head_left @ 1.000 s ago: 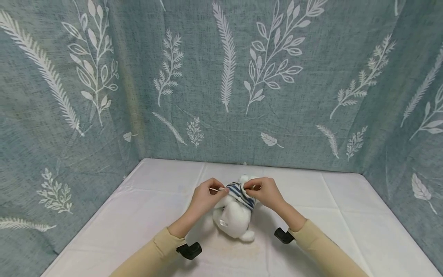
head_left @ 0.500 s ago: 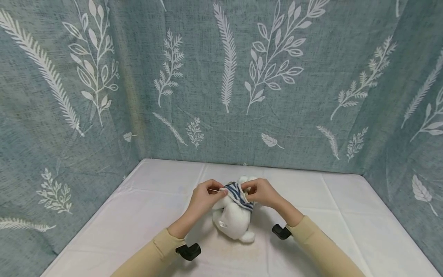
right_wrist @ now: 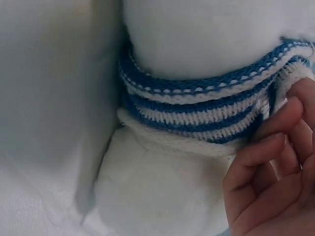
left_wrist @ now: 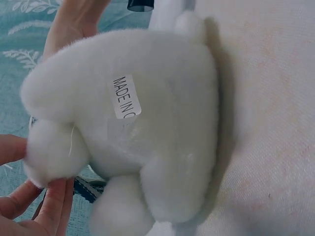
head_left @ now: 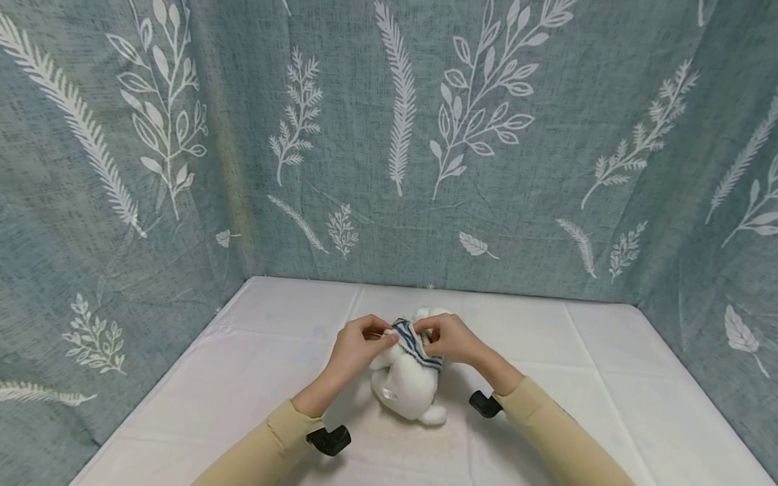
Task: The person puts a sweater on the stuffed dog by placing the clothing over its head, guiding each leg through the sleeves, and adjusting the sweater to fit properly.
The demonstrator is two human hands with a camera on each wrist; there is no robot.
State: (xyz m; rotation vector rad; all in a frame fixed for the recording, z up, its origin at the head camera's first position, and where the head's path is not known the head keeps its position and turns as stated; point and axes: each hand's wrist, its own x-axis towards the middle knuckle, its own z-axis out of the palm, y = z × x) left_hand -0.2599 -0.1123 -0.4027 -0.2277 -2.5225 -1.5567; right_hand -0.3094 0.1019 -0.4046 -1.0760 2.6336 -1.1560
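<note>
A white plush toy [head_left: 408, 386] lies on the white-covered table, a label [left_wrist: 124, 97] reading "MADE IN" on its fuzzy body. Around it runs a blue-and-white striped knitted garment [right_wrist: 197, 105] with a plain white edge. My left hand [head_left: 358, 345] pinches a small rounded limb of the toy at its upper left, close beside the garment. My right hand [head_left: 452, 339] pinches the garment's white edge between thumb and fingers, as the right wrist view shows from near. The toy's far end is partly hidden behind this hand.
The white tablecloth [head_left: 292, 317] reaches back to a blue-green curtain [head_left: 365, 148] with white leaf patterns. The curtain also hangs on the left and right sides. Black wrist cameras sit below both sleeves.
My right hand has shifted left toward my left hand, and the striped garment has moved slightly left and bunched with it. The left hand stays almost in place.
</note>
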